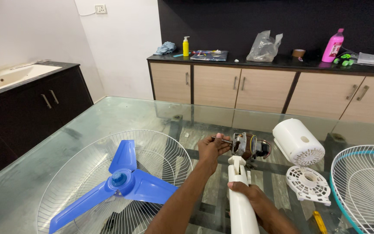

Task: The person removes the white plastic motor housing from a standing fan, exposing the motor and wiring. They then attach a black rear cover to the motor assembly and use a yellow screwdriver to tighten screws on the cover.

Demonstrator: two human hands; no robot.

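My left hand (212,148) pinches the metal shaft at the front of a bare fan motor (248,146), which sits on top of a white fan stand neck (240,197). My right hand (253,200) wraps around that white neck lower down. A blue three-bladed fan blade (124,182) lies inside a white wire guard (109,182) on the glass table (109,112), to the left of my arm. To the right of the motor lie a white motor cover (297,141) and a white round vented plate (308,184).
A second wire guard with a teal rim (364,186) lies at the right edge. A yellow-handled tool (320,222) rests near my right wrist. Behind stands a wood-fronted cabinet (260,89) bearing a pink bottle (333,45), yellow bottle (185,46) and plastic bag (263,47). A sink counter (14,76) is at left.
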